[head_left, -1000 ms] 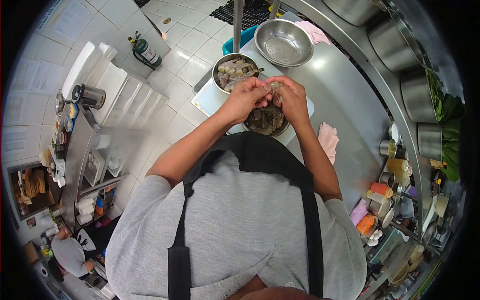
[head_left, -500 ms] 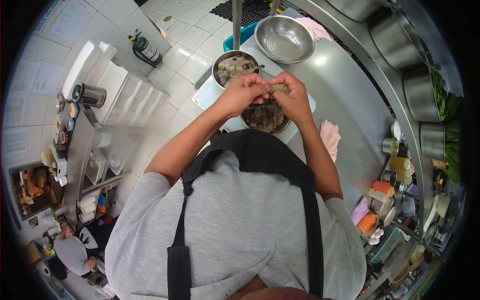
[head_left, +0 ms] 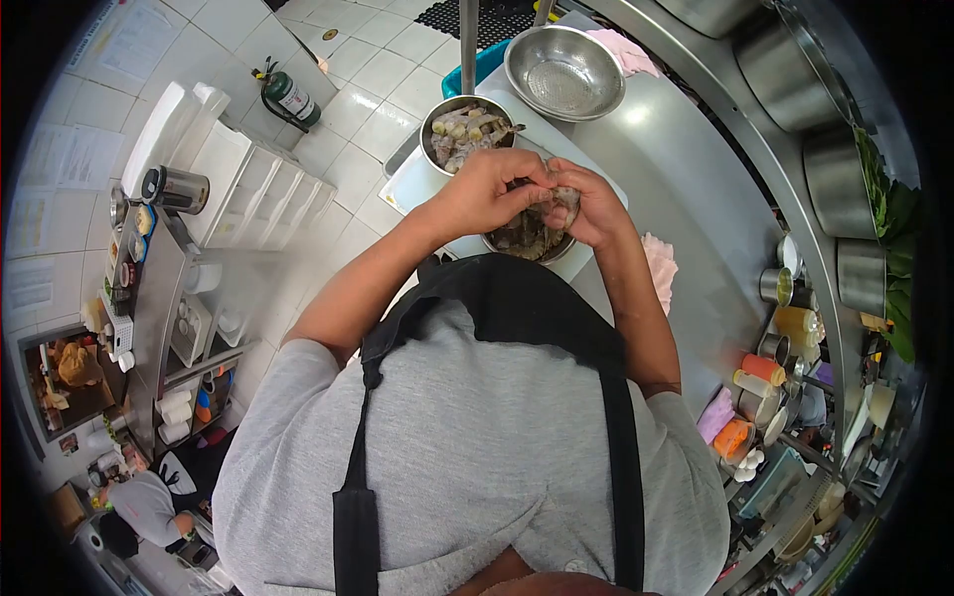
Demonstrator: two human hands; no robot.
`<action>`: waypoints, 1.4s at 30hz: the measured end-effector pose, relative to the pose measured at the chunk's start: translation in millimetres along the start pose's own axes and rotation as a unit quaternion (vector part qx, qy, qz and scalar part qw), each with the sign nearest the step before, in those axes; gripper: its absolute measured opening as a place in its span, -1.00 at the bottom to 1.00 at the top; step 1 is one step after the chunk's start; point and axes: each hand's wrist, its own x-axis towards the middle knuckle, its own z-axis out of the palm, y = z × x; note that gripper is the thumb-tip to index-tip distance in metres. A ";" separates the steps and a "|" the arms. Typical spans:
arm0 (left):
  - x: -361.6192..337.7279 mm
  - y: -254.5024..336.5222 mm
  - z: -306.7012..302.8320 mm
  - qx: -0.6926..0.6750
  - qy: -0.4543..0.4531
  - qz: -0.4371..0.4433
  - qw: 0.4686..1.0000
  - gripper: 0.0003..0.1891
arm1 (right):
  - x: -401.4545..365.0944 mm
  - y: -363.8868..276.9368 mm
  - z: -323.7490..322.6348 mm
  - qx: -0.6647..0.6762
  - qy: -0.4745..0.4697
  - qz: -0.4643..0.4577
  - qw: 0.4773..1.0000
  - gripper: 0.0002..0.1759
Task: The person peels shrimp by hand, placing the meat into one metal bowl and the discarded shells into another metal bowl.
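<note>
Over a smooth metal table (head_left: 696, 199), my left hand (head_left: 492, 194) and right hand (head_left: 599, 207) met, pinched on a glossy, curved grey shrimp (head_left: 566, 205).

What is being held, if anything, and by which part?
A shrimp, in the right hand; which part is gripped, and whether the left hand grips too, cannot be told.

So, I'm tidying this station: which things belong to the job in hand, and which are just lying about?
Seemingly in use: held shrimp; farther shrimp container; nearer shrimp container; white board.
Apparently lying about: wide metal bowl; two pink cloths; fire extinguisher.
</note>
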 end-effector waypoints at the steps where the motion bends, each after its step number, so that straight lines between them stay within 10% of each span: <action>1: 0.3 0.7 -1.5 0.000 -0.001 0.000 1.000 -0.89 | -1.5 2.9 0.6 0.040 -0.035 -0.002 0.999 -0.93; 21: -8.7 -3.3 -13.6 -0.128 -0.019 -0.163 0.978 -0.91 | -11.8 4.8 30.5 -0.121 -0.013 -0.103 0.987 -0.89; 27: -5.2 47.7 -15.8 0.126 -0.025 0.105 0.986 -0.88 | -1.9 17.4 15.4 -0.066 -0.025 -0.080 0.994 -0.91; 42: 0.7 25.7 4.9 0.134 0.105 -0.004 0.985 -0.81 | 10.6 4.2 28.6 -0.010 0.062 -0.124 0.990 -0.92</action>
